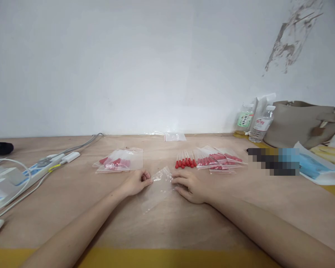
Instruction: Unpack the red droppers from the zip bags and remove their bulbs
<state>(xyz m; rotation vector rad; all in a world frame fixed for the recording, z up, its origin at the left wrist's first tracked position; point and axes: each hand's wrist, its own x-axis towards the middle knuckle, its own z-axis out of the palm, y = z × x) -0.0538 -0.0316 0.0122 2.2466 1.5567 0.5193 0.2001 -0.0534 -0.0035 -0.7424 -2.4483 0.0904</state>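
Head view; clear bag (159,190), slanting away rightward

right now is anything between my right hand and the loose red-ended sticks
Nothing visible stands between your right hand and the loose red-ended sticks just beyond it; filled plastic bags lie to their right.

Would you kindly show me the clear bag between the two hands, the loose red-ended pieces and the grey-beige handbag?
Clear bag (159,190): head view, middle of its flat sheet.
Loose red-ended pieces (187,161): head view, red ends near the group's middle.
Grey-beige handbag (298,125): head view, its front side.
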